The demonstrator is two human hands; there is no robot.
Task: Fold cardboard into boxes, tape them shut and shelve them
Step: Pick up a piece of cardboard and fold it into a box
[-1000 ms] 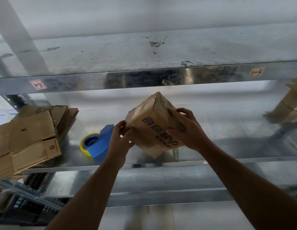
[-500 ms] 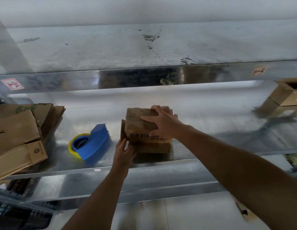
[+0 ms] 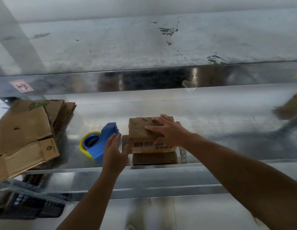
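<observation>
Cardboard box [image 3: 151,147] sits near the front edge of the metal shelf [image 3: 227,128]; the right hand [image 3: 167,131] lies flat on its top, fingers spread; the left hand [image 3: 113,151], fingers straight, touches its left flap. A blue tape dispenser [image 3: 109,131] stands just left of the box; flattened cardboard [image 3: 25,133] is stacked at the shelf's left end.

left hand [image 3: 113,153] and right hand [image 3: 167,130]: both bare, fingers uncovered to the tips. left forearm [image 3: 88,196] and right forearm [image 3: 235,170]: bare along all the visible length, from wrist to frame edge. the right forearm looms wider in the wide-angle view. nails and fine surface marks too blurred to judge. outlines of both arms soft.
</observation>
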